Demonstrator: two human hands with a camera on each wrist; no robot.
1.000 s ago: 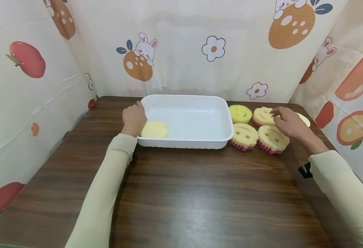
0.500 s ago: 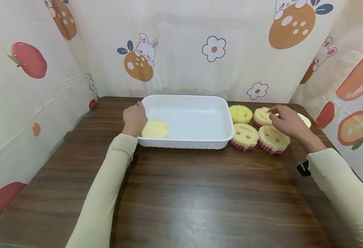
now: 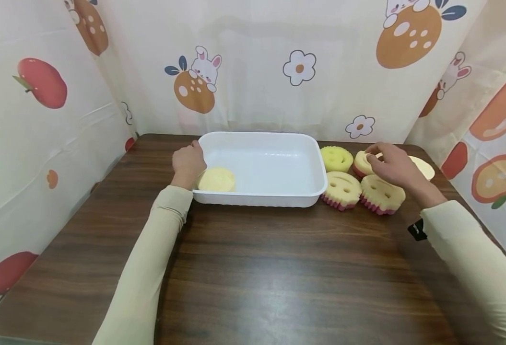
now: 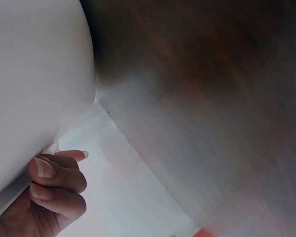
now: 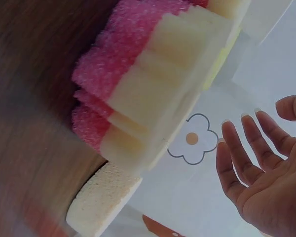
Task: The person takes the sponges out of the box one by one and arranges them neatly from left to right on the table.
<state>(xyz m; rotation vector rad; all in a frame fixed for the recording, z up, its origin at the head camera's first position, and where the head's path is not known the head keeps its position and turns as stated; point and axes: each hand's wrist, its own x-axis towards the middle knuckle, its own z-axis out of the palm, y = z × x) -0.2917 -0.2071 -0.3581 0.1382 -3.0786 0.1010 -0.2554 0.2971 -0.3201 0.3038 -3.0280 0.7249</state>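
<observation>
My left hand (image 3: 189, 164) grips the left rim of a white plastic tray (image 3: 261, 201); in the left wrist view its fingers (image 4: 59, 180) curl round that edge. Inside the tray's near left corner lies a pale yellow round sponge (image 3: 216, 180). Over the sponges on the right hovers my right hand (image 3: 392, 165), which partly covers a smiley sponge (image 3: 362, 164) at the back. Its fingers (image 5: 251, 143) are spread and loosely bent in the right wrist view, holding nothing. Nearest below it is a cream-and-pink scalloped sponge (image 3: 382, 194).
Right of the tray sit a bright yellow smiley sponge (image 3: 336, 159) and another cream-and-pink one (image 3: 342, 189). A pale sponge (image 3: 423, 167) lies at the far right, partly hidden by the hand. A printed curtain (image 3: 253, 96) surrounds the brown wooden table (image 3: 278, 268).
My right hand has shifted a little left above the sponges, uncovering more of the pale one at the far right. My left hand and the tray keep their places.
</observation>
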